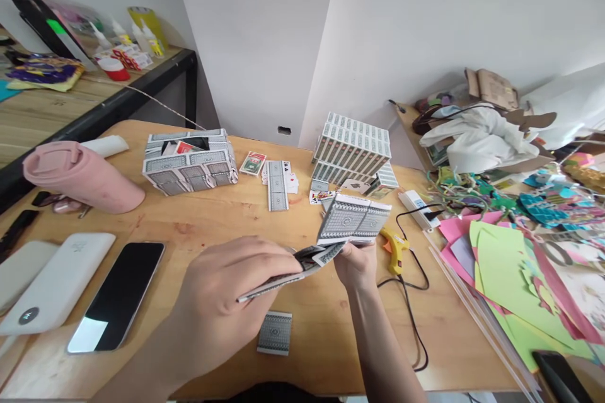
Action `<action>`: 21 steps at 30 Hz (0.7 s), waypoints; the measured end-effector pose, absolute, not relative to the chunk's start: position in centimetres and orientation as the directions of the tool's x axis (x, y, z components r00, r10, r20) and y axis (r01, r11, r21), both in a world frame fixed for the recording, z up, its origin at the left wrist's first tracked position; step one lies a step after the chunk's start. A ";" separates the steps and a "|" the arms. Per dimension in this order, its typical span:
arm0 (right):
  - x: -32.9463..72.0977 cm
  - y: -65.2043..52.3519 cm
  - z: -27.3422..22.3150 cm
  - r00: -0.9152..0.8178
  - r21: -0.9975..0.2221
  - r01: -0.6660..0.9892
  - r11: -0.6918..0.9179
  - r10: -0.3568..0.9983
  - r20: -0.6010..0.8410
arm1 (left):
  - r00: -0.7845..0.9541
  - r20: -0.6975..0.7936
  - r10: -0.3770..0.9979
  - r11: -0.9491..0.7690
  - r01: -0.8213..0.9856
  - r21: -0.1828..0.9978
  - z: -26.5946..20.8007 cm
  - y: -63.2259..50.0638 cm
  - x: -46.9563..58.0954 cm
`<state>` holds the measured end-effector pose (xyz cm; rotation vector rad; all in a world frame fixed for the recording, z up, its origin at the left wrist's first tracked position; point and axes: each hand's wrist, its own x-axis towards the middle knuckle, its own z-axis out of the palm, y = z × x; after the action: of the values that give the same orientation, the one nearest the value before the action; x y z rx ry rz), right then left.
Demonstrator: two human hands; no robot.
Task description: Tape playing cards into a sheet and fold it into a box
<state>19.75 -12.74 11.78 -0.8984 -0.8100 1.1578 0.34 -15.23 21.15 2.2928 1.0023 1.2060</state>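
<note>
My left hand (231, 289) is closed on one end of a strip of grey-backed playing cards (269, 286). The strip reaches across to my right hand (359, 261), which grips a panel of joined playing cards (354, 220) tilted upward. Whether strip and panel are one piece I cannot tell. Below my hands a grey card square (275, 332) lies flat on the wooden table (212, 220). Just right of my right hand rests a yellow glue gun (396, 250) with a black cord.
A card-built box (189, 160), a pink tumbler (80, 173) and a phone (118, 296) are on the left. Stacked card packs (352, 145) stand at the back, beside loose cards (278, 186). A power strip (418, 209) and coloured paper (510, 271) lie on the right.
</note>
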 end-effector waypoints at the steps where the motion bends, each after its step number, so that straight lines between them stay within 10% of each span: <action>1: 19.7 -12.8 11.8 0.228 -0.899 -0.408 0.155 0.971 0.064 | 0.398 0.560 0.727 -0.687 0.422 0.592 21.4 -15.4 0.3; 21: 19.5 -12.5 11.2 0.200 -0.929 -0.328 0.172 0.974 0.109 | 0.169 0.461 0.871 -0.482 0.470 0.739 19.9 -14.0 0.2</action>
<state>19.52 -12.53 11.16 -0.9302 -0.8903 1.1227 0.21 -14.02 19.88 2.0226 1.2661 1.2537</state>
